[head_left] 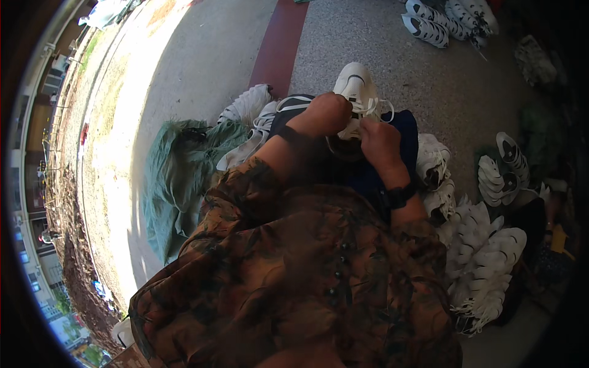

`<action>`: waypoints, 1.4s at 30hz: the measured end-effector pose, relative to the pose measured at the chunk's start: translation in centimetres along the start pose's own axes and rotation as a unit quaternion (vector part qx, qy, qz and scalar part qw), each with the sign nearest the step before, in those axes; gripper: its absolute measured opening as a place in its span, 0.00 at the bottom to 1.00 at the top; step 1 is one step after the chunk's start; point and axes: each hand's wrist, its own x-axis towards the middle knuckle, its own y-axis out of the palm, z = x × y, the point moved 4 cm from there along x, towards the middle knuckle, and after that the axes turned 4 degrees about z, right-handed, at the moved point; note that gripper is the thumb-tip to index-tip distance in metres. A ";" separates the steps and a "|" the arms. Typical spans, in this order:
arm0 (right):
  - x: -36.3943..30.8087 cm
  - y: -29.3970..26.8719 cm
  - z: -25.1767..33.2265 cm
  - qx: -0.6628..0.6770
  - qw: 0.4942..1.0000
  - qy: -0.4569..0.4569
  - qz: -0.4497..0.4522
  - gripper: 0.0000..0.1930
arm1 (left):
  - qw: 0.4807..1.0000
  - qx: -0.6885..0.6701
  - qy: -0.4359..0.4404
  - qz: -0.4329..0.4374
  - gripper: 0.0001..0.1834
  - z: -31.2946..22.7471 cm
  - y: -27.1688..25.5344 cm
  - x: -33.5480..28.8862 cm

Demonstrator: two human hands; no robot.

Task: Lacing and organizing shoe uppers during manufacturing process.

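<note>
A white sneaker (354, 78) rests on my lap, its toe pointing away from me. White shoelace (389, 110) crosses its front, with a loop standing out on the right side. My left hand (328, 114) is closed in a fist against the sneaker's left side, at the lacing; its fingertips are mostly turned out of sight. Closer to the ankle opening, my right hand (380, 142) pinches the lace, with a dark watch (397, 196) on its wrist. Dark blue cloth (407, 138) covers my lap under the sneaker.
Stacks of white shoe uppers (485, 245) lie on my right, and another stack (245, 105) is at my left knee. A green sack (178, 178) slumps on the left. More white-and-black shoes (429, 27) sit on the floor at the far right.
</note>
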 end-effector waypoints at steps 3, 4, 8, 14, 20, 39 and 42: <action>-0.2 -0.2 -0.3 0.074 0.997 0.034 -0.016 0.02 | 0.983 0.074 0.156 -0.062 0.06 0.3 0.4 0.0; -0.2 0.0 -0.3 0.066 0.997 0.042 -0.001 0.02 | 0.978 0.076 0.179 -0.078 0.06 0.5 0.5 -0.2; -0.2 0.1 -0.1 0.069 0.997 0.031 -0.009 0.03 | 0.966 -0.047 0.228 -0.112 0.06 1.3 0.0 -0.6; -0.4 0.5 -0.7 0.123 0.991 0.050 -0.009 0.03 | 0.997 0.069 0.036 -0.021 0.05 0.4 1.7 0.8; -0.5 0.7 -1.1 0.173 0.983 0.066 -0.006 0.04 | 0.961 -0.094 0.201 -0.167 0.06 1.2 0.7 -0.9; -1.7 1.7 -3.5 0.522 0.840 0.146 0.008 0.04 | 0.939 -0.057 0.133 -0.312 0.04 -2.2 -1.3 -3.3; -1.8 1.9 -3.8 0.538 0.829 0.150 0.000 0.04 | 0.962 -0.052 0.110 -0.245 0.03 -2.8 -0.5 -2.2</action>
